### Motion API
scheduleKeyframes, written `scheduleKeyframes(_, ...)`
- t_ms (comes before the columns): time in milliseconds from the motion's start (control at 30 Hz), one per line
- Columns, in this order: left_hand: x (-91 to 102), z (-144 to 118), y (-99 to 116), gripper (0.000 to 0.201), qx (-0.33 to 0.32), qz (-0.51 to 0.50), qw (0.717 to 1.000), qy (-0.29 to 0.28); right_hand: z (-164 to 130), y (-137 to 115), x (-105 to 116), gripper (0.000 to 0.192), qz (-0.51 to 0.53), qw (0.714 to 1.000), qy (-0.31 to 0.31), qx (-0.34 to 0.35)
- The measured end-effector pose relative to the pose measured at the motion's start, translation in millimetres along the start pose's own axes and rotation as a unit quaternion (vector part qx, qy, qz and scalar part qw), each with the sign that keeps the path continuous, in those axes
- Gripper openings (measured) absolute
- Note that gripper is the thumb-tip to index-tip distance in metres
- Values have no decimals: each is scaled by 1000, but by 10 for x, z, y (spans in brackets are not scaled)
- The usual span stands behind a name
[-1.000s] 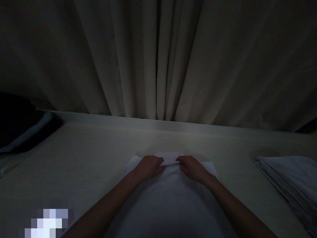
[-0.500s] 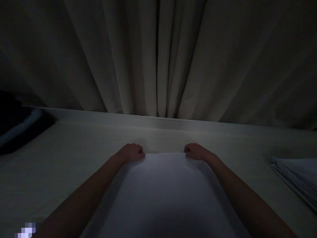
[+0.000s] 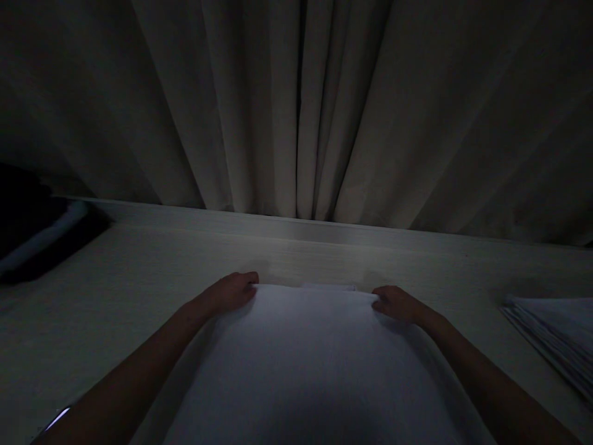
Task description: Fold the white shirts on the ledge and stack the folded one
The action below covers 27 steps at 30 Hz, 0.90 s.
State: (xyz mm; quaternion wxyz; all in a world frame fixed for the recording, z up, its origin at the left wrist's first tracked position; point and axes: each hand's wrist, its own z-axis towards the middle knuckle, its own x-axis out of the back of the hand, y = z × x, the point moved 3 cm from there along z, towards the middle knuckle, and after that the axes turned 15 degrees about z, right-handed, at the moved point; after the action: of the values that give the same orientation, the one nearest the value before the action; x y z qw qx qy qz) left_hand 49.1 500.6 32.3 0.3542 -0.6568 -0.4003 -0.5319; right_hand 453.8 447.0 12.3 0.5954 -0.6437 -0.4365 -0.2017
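Both hands are sitting wider apart than before: left hand (image 3: 231,290) and right hand (image 3: 398,304) are each gripping one cloth (image 3: 315,358) corner; one stack (image 3: 551,334) is lying right.

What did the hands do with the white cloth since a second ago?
Both hands moved apart: the left hand and right hand left the cloth's middle, where they pinched a fold, for the far corners of the white cloth, spreading it flat. The folded stack and curtain stayed put.

white cloth (image 3: 315,364) cut off below, perhaps folded
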Motion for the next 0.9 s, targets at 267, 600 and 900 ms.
scheduleKeyframes(267,599,71,-156,32,21,11,995,94,56,-190,669,24,-5,999,22,37)
scheduleKeyframes(600,-189,455,65,29,62,86,993,51,493,295,169,24,-83,992,61,-72)
scheduleKeyframes(900,63,440,-16,35,111,92,975,167,465,241,414,27,-161,966,173,-108)
